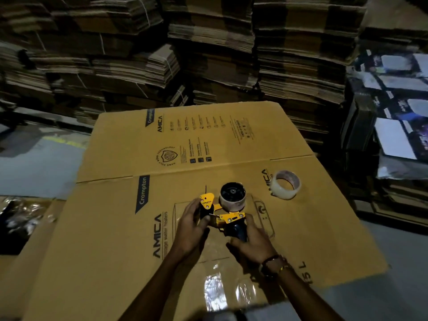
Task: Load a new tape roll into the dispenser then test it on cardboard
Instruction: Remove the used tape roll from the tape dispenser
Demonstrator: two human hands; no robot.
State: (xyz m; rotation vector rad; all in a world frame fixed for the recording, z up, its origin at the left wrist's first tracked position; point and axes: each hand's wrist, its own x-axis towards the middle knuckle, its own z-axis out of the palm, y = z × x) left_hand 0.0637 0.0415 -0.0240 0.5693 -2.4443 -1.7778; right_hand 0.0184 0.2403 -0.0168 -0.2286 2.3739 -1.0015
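A yellow and black tape dispenser (pixel 222 212) is held low over a flattened cardboard box (pixel 143 144). A roll with a thin layer of tape (pixel 232 197) sits on its black hub. My right hand (pixel 251 239) grips the dark handle. My left hand (pixel 193 224) pinches the dispenser's front end by the black roller and yellow plate. A full clear tape roll (pixel 286 184) lies loose on the cardboard, to the right of the dispenser and apart from both hands.
Tall stacks of flattened cartons (pixel 208 49) wall off the far side. Printed boxes (pixel 393 107) are piled at the right. Strips of clear tape (pixel 217 293) are stuck on the cardboard near me. Grey floor (pixel 39 167) shows at the left, and crumpled plastic (pixel 20 216) lies there.
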